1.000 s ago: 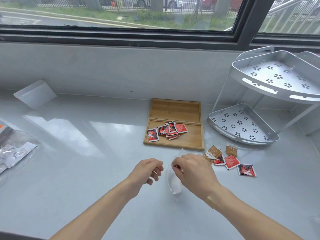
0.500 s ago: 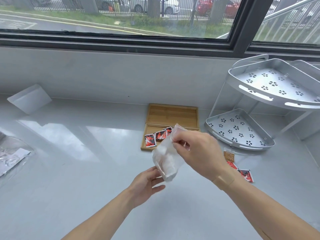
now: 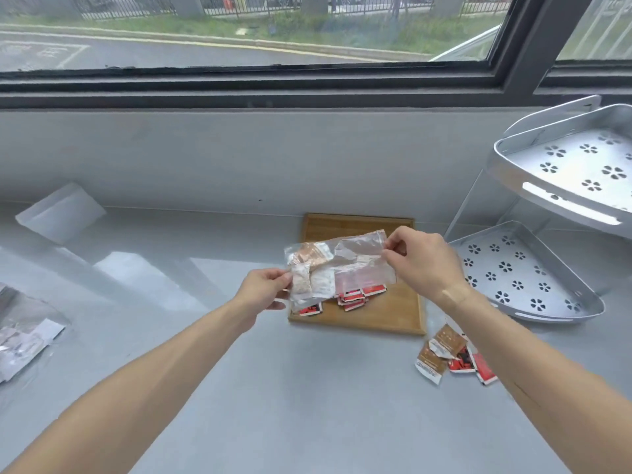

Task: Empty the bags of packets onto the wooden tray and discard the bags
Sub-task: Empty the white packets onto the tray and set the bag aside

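one clear bag (image 3: 342,268) pinched by left hand (image 3: 265,290), right hand (image 3: 422,261), above one wooden tray (image 3: 393,313).

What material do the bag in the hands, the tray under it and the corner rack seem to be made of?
Bag: thin clear plastic film, glossy and creased; the packets show through it.
Tray: light wood, possibly bamboo, with matte, fine straight grain.
Corner rack: silver-grey metal, probably aluminium, with a satin sheen and punched flower holes.
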The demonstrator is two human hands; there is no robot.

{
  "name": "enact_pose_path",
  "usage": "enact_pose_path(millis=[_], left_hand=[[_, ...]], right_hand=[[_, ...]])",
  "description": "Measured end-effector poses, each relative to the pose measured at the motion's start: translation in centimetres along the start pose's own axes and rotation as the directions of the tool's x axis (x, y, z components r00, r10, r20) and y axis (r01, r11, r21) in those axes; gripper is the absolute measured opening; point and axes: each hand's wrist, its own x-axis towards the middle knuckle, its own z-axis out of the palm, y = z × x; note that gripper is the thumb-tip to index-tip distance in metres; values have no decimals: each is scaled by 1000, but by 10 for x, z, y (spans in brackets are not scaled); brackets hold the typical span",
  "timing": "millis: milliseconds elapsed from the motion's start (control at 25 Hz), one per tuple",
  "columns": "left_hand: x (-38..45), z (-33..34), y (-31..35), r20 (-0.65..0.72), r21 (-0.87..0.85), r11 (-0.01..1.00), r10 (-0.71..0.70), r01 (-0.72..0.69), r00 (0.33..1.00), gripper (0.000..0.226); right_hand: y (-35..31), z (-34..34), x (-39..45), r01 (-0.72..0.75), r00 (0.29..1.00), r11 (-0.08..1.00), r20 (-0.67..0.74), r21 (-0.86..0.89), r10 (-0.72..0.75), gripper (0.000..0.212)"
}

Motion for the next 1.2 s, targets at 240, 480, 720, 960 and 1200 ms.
enact_pose_path(millis=[240,480,720,960,1200], left_hand=[[88,5,51,-90,205,978,48,-29,995,15],[143,14,84,-77,437,895,136,-90,988,21],[155,12,116,58,730,632,320,-259,946,24],[146,21,147,113,790,515,408,-331,906,21],[133,24,171,138,776,491,482,-397,865,24]], right_hand=[[32,46,88,-172,984,978,63,116,165,12],[65,97,136,-324,945,911,129,256,300,7],[79,127,143,-466,884,815,216,346,414,14],[72,134,137,-576,817,622,356,530,453,7],[57,128,138,-624,780,508,423,594,462,30]])
